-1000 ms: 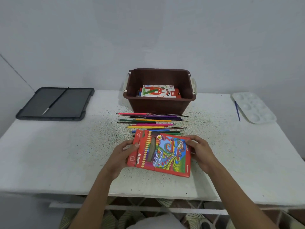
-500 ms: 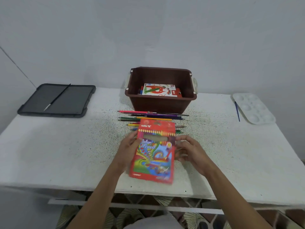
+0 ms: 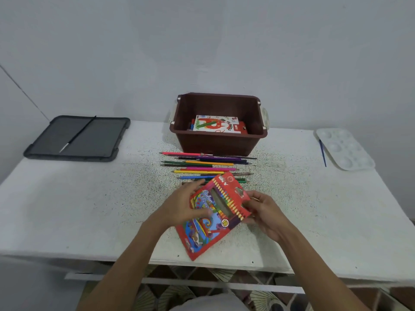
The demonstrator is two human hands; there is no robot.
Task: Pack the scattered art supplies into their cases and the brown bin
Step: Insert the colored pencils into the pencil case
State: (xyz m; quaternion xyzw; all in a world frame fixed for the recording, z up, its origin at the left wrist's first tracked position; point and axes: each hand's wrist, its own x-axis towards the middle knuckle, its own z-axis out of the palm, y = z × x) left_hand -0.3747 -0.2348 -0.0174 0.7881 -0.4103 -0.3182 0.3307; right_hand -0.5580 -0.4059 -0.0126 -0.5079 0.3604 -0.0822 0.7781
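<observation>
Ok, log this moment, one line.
left hand: grips pencil box | right hand: pinches its top | pencils: loose on table | bin: holds pastel box

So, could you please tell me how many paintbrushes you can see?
2: black paintbrush on the dark tray at left; blue paintbrush beside the white palette at right. More may hide among the pencils.

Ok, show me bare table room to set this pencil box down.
Widest bare patch: the table's left half, between the black tray behind and the loose pencils to its right. Another lies right of the pencils, short of the white palette and blue brush. Crowded: the centre, from brown bin through pencils to the held pencil box.
</observation>
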